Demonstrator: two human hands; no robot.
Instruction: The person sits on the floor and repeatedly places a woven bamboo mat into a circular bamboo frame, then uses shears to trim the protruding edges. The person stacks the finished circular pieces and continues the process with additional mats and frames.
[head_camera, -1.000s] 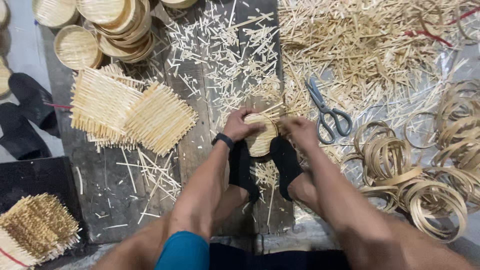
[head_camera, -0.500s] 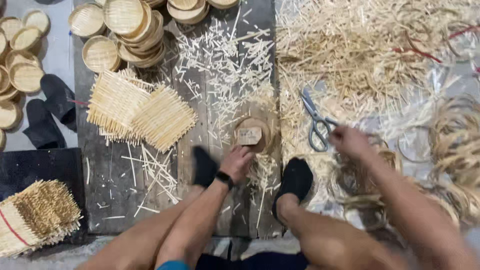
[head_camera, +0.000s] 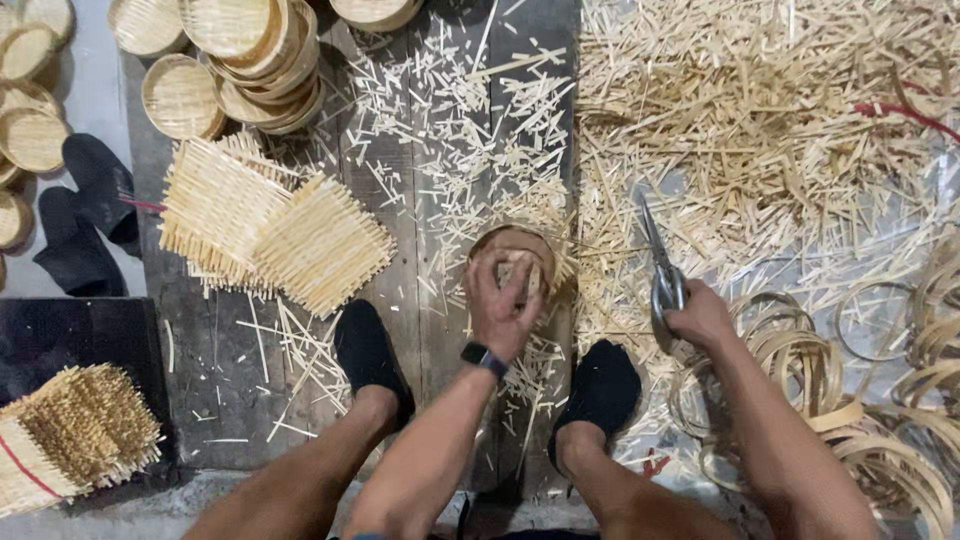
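Plank floor | left hand grips round basket | right hand clasps scissors

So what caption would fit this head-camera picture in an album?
Left hand presses a small round woven basket on the plank floor; right hand grips scissors.

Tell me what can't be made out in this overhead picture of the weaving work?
- Small round basket: the left hand covers its middle, so the inside is hidden.
- Scissors: the handles are buried in the right hand.
- Bamboo rings: the pile is cut off by the right edge.
- Stacked round trays: cut off by the top edge.
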